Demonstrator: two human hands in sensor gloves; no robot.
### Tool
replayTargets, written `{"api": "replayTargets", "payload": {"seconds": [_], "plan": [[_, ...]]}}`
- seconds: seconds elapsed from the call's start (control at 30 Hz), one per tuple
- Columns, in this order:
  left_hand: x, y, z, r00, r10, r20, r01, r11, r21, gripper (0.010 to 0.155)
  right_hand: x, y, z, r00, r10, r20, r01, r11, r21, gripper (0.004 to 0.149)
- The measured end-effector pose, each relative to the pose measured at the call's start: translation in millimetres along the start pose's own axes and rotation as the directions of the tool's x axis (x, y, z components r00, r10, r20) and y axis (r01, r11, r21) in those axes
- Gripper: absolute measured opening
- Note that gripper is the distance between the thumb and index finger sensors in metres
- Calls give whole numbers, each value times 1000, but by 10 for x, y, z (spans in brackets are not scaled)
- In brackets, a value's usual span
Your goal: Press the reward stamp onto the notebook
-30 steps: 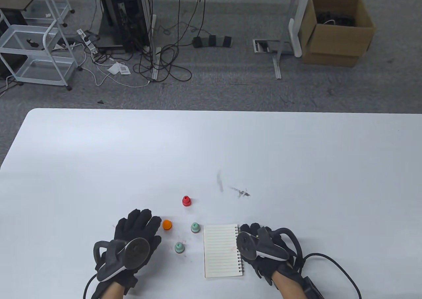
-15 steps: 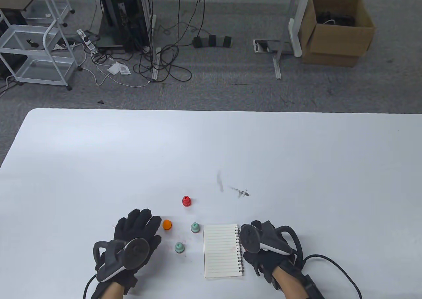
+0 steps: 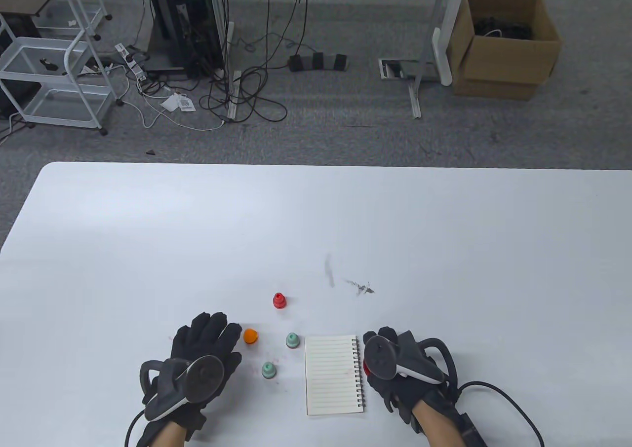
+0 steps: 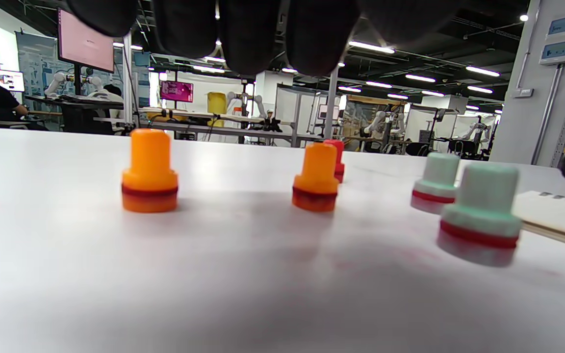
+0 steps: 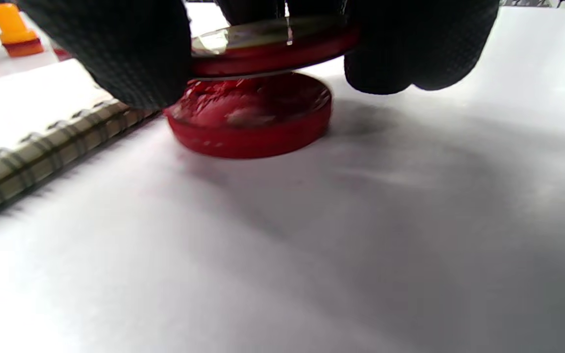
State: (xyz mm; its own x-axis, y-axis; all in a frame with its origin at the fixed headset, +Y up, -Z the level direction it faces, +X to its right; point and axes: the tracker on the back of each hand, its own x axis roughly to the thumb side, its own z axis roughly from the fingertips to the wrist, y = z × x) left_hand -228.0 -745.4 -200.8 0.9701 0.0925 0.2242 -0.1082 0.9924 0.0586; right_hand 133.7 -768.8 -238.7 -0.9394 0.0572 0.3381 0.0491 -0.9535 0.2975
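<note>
The lined spiral notebook (image 3: 333, 374) lies open near the front edge. Right beside its spiral, my right hand (image 3: 390, 363) pinches the red lid (image 5: 272, 46) of a round ink pad between thumb and fingers. The lid hangs just above the inky red base (image 5: 250, 117) on the table. My left hand (image 3: 207, 331) lies flat, fingers straight, holding nothing. Small stamps stand between the hands: red (image 3: 279, 300), orange (image 3: 250, 336), and two mint green ones (image 3: 292, 340) (image 3: 268, 369). The left wrist view shows a second orange stamp (image 4: 149, 171) near my left fingers (image 4: 253, 29).
The white table (image 3: 316, 220) has dark smudges (image 3: 358, 286) behind the notebook. Glove cables trail off the front edge. Beyond the far edge, the floor holds a cardboard box (image 3: 503, 37), a white cart (image 3: 54, 77) and loose wiring.
My right hand has shifted slightly right and back from the notebook's spiral, and a sliver of red ink pad now shows beneath it. The left hand and stamps have not moved.
</note>
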Motion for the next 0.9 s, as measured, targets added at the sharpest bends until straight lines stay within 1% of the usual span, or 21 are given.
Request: {"api": "replayTargets", "payload": {"seconds": [0.23,0.37,0.47,0.53,0.63,0.67,0.77,0.9], "plan": [[3,1,-2,1000,1,2,-1,1000,-1,61,-303,-150,134,994,-71,-77,70,997,-25,72],[19,0,-8,1000,3,9,-3,1000,0,61,-442,-206,180,993,-56,-105,56,998,-9,72],[26,-4,-16,1000,1,12,-1,1000,-2,61,-529,-138,242,993,-41,-113,41,999,-9,72],[37,-12,-17,1000,1,18,-1,1000,-1,61,-573,-20,261,991,-77,-111,74,997,-29,72],[57,-27,-17,1000,-14,24,14,1000,-9,61,-584,76,240,989,-102,-104,104,994,20,73],[60,-28,-18,1000,-13,25,14,1000,-10,61,-584,97,228,990,-103,-101,105,994,17,73],[73,-37,-18,999,-17,30,17,1000,-13,61,-551,179,178,990,-98,-99,105,992,74,73],[86,-46,-20,999,-24,33,24,1000,-20,61,-515,183,174,992,-75,-98,82,994,71,73]]}}
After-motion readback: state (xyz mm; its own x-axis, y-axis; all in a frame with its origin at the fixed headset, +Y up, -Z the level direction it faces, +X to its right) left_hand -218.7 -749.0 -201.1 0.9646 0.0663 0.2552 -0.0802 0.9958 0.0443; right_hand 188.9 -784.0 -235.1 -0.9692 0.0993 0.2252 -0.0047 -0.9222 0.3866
